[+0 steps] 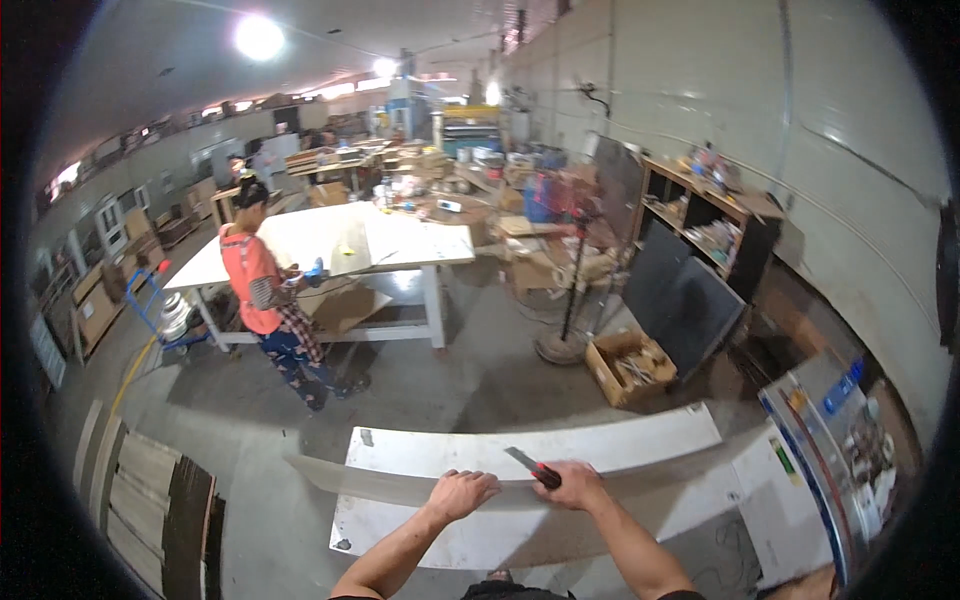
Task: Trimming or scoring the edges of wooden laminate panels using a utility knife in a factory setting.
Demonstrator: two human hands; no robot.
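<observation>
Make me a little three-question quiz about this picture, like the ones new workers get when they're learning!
1. Which hand holds the knife?
2. True or false: the left hand touches the long grey strip.
3. Pick one: the co-worker stands beside a table with a top that is A) black, B) white, C) green.

Key:
1. The right hand.
2. True.
3. B.

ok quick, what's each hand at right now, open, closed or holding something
Left hand: on the long greyish strip; whether it grips or only presses cannot be told.
Right hand: closed, holding the red-and-black knife.
</observation>
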